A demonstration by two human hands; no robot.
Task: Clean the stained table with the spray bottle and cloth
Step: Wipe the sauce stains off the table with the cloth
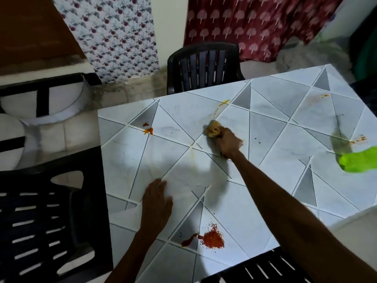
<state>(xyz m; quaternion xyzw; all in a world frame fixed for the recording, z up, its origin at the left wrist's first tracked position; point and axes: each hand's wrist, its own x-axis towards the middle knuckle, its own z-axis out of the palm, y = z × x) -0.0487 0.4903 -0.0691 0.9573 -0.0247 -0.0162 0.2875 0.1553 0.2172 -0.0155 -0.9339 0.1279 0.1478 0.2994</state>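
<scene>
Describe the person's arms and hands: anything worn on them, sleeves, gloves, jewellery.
There are no gloves on the left hand or the right hand, and no rings, watch or bracelet show. Both forearms are uncovered. The pale fabric beside the right upper arm may be a short sleeve, but it is too blurred to be sure.

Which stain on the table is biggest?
The red grainy spill with a dark red tail, near the table's front edge. The other stains, farther back, are thin orange or yellow smears.

Left hand flat, right hand clenched.
</scene>
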